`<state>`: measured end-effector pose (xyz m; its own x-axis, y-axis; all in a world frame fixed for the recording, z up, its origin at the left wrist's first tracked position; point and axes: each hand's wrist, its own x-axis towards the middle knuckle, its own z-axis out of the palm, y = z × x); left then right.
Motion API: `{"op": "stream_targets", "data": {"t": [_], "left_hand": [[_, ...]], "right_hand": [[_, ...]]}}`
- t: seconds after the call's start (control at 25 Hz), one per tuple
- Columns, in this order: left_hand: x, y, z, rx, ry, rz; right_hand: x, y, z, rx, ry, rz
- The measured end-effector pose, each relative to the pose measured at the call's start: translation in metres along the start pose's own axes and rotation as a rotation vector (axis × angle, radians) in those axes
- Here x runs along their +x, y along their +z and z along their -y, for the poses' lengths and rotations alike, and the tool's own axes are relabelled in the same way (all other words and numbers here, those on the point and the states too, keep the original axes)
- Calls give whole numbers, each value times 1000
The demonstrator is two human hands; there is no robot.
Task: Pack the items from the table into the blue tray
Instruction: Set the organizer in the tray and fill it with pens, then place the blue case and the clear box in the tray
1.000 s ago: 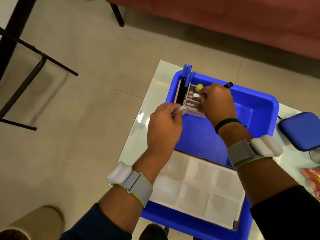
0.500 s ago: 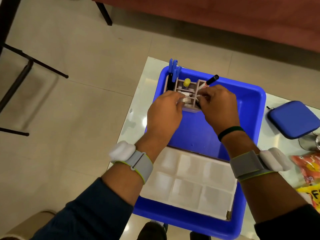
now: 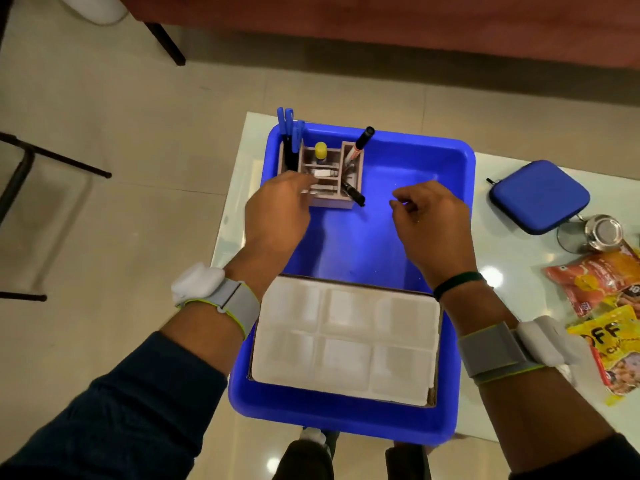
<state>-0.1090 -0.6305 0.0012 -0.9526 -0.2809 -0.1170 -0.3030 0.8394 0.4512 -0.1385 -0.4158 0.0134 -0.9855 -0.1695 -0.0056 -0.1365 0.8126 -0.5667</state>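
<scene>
Over the tray (image 3: 440, 150), the right hand (image 3: 429, 220) has drawn back from the organizer (image 3: 332, 178), fingers loosely curled, gripping nothing. The left hand (image 3: 277, 209) still pinches a small white piece at a slot (identity unclear), so stocking looks nearly finished; the pouch (image 3: 538, 195) and snacks (image 3: 602, 282) remain outside.

Left hand (image 3: 277, 206) reaches forward, fingers (image 3: 304, 183) loosely curled; right hand (image 3: 429, 216) hovers, fingers half-curled, empty.

The left hand (image 3: 277, 211) covers the near left corner of the pen organiser (image 3: 322, 176), and whether its fingers (image 3: 304, 187) pinch anything is unclear. The snack packets (image 3: 602, 323) run off the right edge, print unreadable. The blue tray (image 3: 433, 161) hides the desk (image 3: 239, 188) below it.
</scene>
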Motion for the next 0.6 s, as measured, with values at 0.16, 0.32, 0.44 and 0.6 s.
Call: {"op": "stream_targets", "data": {"t": [0.16,0.32,0.44,0.6], "left_hand": [[-20,-3,31,-42,-61,-242],[-45,13,54,-360,-344,-185],[-57,20,53,-478,-419,-195],[-64,29,38,-460,-413,-206]], "right_hand": [[-25,-10,-28,20,137,-78],[-64,-21,-66,8,409,-164],[-81,-21,-78,139,512,-70],[-92,-28,-92,219,571,-111]]}}
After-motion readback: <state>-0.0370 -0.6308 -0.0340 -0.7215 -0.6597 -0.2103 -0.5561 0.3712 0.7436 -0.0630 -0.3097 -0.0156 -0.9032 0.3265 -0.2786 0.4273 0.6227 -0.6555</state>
